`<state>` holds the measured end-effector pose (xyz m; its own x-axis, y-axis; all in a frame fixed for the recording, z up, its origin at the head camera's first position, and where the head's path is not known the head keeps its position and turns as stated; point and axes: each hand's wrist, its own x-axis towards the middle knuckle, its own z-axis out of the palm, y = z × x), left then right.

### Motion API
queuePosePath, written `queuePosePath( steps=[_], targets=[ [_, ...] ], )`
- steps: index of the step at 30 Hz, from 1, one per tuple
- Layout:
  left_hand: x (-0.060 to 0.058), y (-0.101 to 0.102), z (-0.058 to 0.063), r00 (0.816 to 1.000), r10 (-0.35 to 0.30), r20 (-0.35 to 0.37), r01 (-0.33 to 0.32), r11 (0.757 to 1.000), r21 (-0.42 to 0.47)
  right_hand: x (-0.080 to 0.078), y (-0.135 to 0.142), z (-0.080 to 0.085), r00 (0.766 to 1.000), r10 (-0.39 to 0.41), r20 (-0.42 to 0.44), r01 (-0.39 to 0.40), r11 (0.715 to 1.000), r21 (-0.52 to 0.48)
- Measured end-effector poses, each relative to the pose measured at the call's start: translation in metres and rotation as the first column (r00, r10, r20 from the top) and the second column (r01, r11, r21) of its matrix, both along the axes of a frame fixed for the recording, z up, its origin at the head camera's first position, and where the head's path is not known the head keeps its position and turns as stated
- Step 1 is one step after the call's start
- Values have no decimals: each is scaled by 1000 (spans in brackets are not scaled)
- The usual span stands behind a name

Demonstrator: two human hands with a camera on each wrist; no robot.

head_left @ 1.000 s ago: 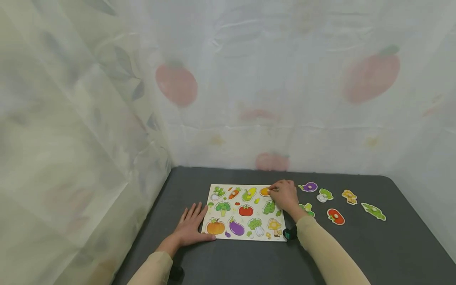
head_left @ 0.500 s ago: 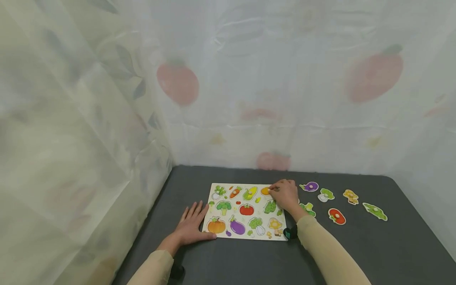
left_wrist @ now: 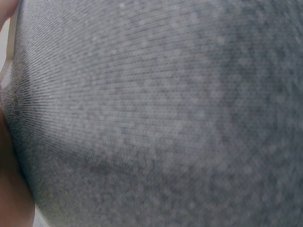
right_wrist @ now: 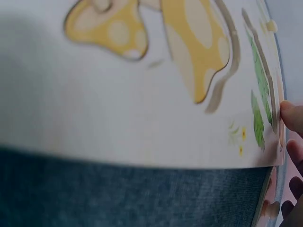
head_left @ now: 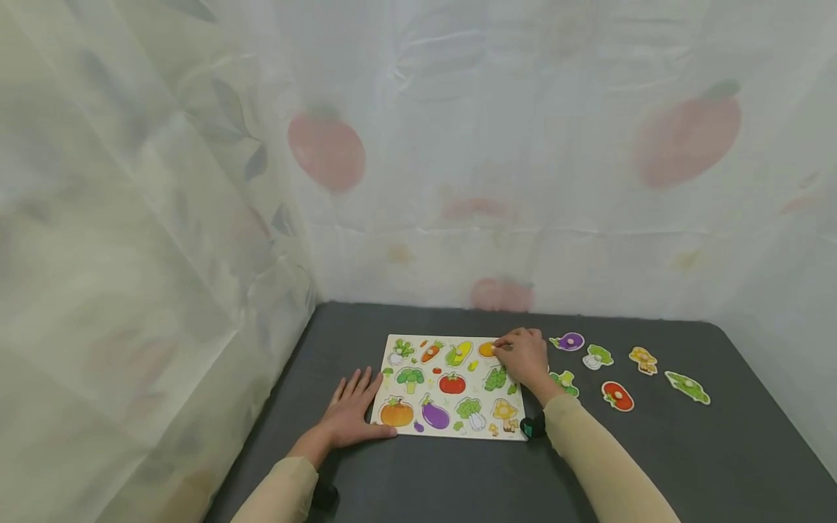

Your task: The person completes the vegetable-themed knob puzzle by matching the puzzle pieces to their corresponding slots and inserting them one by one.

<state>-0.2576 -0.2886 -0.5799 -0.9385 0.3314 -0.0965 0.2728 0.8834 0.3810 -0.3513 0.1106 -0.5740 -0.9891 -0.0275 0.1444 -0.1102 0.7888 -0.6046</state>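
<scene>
A white vegetable puzzle board (head_left: 425,399) lies flat on the dark table. My left hand (head_left: 349,412) rests beside it with fingers spread, the thumb touching its lower-left corner. In the left wrist view, mostly grey cloth shows, with a bit of hand at the left edge. Over the board's upper-right corner, my right hand (head_left: 525,361) pinches an orange-yellow puzzle piece (head_left: 487,350); the fingers hide most of it, so its kind is unclear. A radish piece (head_left: 395,358), a carrot piece (head_left: 430,354) and a corn piece (head_left: 459,354) sit along the top row.
Right of the board lie several loose pieces: an eggplant (head_left: 570,342), bok choy (head_left: 597,357), mushroom (head_left: 644,360), pea pod (head_left: 688,387), tomato (head_left: 617,396) and broccoli (head_left: 566,383), the last partly behind the right arm. A printed curtain (head_left: 418,261) hangs behind and left of the table.
The view shifts very slightly. Both hands stay where they were, the right one still at the orange-yellow piece in the board's upper-right corner.
</scene>
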Motion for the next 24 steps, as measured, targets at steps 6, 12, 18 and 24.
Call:
queuePosePath(
  steps=[6,12,18,24],
  targets=[
    [0,-1,0,1000,-8,-2,8,1000,0,0,0,0,1000,-9,5,9,1000,23],
    [-2,-4,-7,1000,-6,-12,6,1000,-7,0,-1,-1,1000,1,-25,0,998,62],
    [-1,-3,-4,1000,-10,-8,10,1000,-7,-1,-1,-3,998,13,-54,-7,995,99],
    [-1,-2,-2,1000,0,5,0,1000,-8,3,4,0,994,61,-86,-48,988,145]
  ],
)
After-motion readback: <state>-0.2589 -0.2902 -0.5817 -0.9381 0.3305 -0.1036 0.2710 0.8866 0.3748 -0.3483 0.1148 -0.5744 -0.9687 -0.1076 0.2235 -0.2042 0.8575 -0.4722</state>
